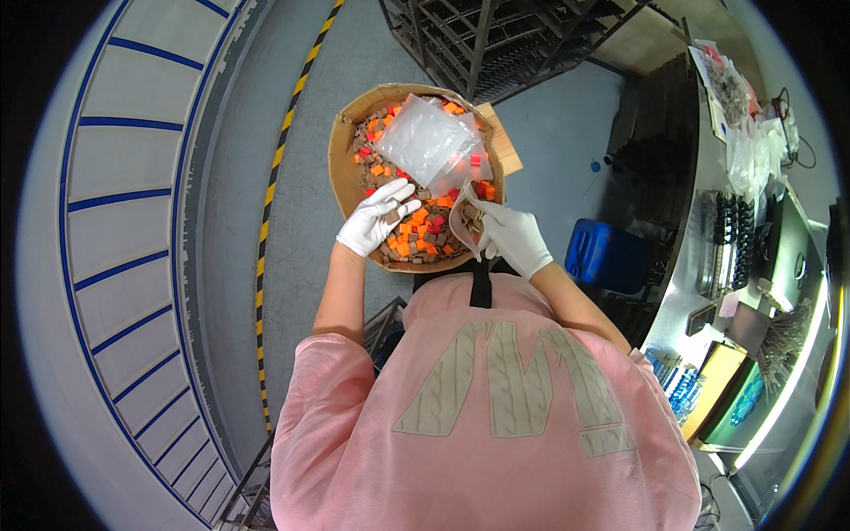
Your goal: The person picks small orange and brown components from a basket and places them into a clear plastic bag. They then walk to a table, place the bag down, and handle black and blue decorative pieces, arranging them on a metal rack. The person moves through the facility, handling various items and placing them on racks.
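Note:
In front of me a large cardboard box point(343, 150) holds a heap of small orange, red and brown plastic pieces point(414, 241). At its left side is my left hand point(379, 219) in a white glove, its fingers curled around small brown pieces point(396, 215). My right hand point(513, 234), also gloved, grips the edge of a clear plastic bag point(462, 221) over the box's near right part. Brown pieces show through the bag. Other clear plastic bags point(427, 140) lie flat on the heap toward the far side.
A wooden block point(501, 146) sits against the box's right side. Beyond stands a dark metal rack point(505, 44). On the right are a blue plastic container point(607, 257) and a metal workbench point(686, 257) with bags and tools. Yellow-black floor tape point(276, 159) runs along the left.

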A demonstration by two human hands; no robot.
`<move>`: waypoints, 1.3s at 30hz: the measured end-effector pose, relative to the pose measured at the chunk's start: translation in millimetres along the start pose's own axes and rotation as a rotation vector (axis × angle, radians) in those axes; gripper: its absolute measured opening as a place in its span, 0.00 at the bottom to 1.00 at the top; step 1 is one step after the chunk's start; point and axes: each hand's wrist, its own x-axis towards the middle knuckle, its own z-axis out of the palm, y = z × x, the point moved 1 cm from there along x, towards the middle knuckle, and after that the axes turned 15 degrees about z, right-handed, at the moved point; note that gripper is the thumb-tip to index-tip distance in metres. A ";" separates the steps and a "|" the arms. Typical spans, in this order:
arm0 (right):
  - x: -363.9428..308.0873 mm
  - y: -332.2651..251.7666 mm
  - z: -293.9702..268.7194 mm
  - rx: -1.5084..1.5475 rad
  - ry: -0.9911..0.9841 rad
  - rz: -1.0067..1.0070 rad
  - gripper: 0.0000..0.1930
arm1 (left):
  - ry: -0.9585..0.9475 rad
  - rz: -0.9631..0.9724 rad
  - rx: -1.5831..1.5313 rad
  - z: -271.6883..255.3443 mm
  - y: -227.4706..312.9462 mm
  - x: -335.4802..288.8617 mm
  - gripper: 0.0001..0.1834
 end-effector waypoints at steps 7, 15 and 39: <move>5.3 -3.1 4.9 0.075 -0.039 0.035 0.21 | 0.082 0.032 -0.276 52.3 16.4 -14.2 0.29; 15.1 -8.8 18.9 0.121 -0.056 0.012 0.22 | -0.201 0.226 0.174 131.2 -1.1 -38.9 0.33; 10.8 10.1 -1.2 0.235 -0.081 0.042 0.22 | 0.267 -0.165 2.038 -2.3 -69.3 37.1 0.30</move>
